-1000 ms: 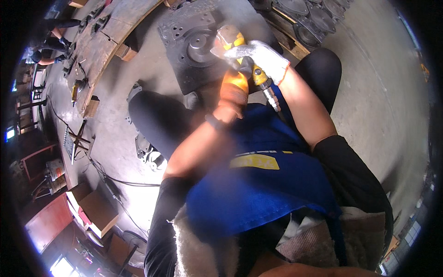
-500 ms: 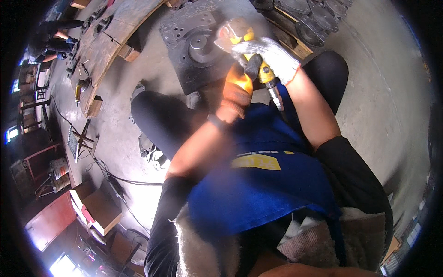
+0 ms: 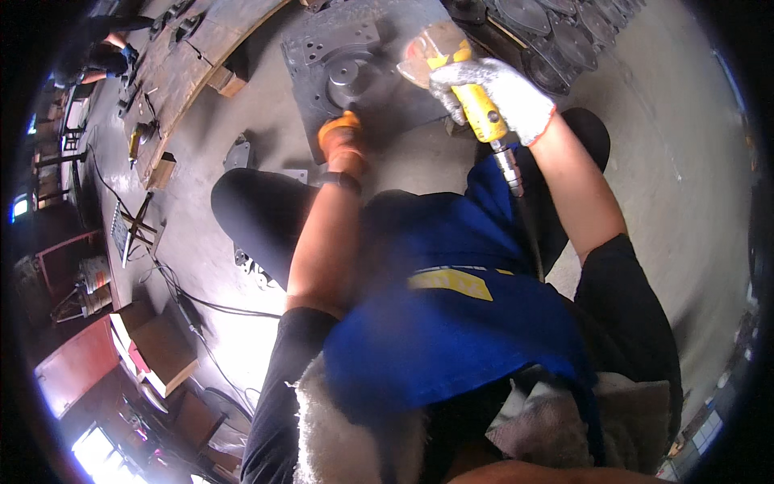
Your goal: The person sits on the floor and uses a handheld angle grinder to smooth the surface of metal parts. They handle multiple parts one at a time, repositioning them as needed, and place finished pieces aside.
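Note:
My right hand (image 3: 504, 95), in a white knit glove, is wrapped round a yellow air-powered grinder (image 3: 481, 111). Its guarded head points up and left, and a hose fitting hangs from its lower end. My left hand (image 3: 343, 143), in an orange glove, is curled at the near rim of a dark metal part (image 3: 363, 79) with a round raised centre. What its fingers hold, if anything, is hidden. That part lies on a dark flat plate (image 3: 415, 20) between my knees. The grinder's head is over the plate's right side, apart from the left hand.
Several dark metal castings (image 3: 564, 36) are piled at the far right. A wooden bench or pallet (image 3: 189, 73) at the left bears metal parts and another yellow tool (image 3: 135, 147). More metal parts lie by my left knee. Black cables (image 3: 230, 308) cross the floor near an open cardboard box (image 3: 161, 351). Another person works at the far left.
My left hand has left the grinder and moved left and down to the metal part's near rim. My right hand has shifted a little to the right with the grinder.

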Available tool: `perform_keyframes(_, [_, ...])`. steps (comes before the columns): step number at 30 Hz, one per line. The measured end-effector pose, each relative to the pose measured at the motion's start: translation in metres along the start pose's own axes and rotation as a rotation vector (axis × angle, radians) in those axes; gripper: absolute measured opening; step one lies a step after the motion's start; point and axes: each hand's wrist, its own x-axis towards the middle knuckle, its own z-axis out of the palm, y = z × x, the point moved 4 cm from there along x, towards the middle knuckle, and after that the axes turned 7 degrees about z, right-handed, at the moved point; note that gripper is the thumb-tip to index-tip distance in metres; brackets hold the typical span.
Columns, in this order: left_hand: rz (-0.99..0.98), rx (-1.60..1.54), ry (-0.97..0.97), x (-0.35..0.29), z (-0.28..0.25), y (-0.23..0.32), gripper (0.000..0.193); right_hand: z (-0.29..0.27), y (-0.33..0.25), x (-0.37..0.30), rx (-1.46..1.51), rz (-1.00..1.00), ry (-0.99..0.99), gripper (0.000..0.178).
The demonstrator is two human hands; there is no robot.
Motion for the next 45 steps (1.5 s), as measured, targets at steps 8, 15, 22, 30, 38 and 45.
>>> perform_keyframes(8, [-0.102, -0.147, 0.095, 0.012, -0.038, -0.025, 0.042, -0.01, 0.024, 0.009, -0.114, 0.054, 0.011, 0.034])
perform_keyframes(15, [0.063, 0.025, 0.028, 0.026, -0.087, -0.051, 0.034, -0.011, 0.032, 0.007, -0.123, 0.02, 0.024, 0.028])
perform_keyframes(22, [0.427, -1.545, -1.0, -0.115, -0.051, 0.033, 0.026, 0.03, 0.006, 0.016, -0.348, -0.107, -0.102, 0.026])
perform_keyframes(30, [1.001, -1.14, 0.273, -0.101, -0.043, 0.08, 0.038, 0.059, 0.028, 0.047, -0.136, 0.109, -0.218, 0.027])
perform_keyframes(38, [0.803, -1.29, 0.221, -0.076, 0.022, 0.064, 0.018, 0.062, 0.044, 0.07, -0.165, 0.145, -0.137, 0.027])
perform_keyframes(45, [0.817, -0.47, 0.401, -0.108, -0.062, 0.06, 0.018, 0.068, 0.035, 0.067, -0.182, 0.051, -0.116, 0.028])
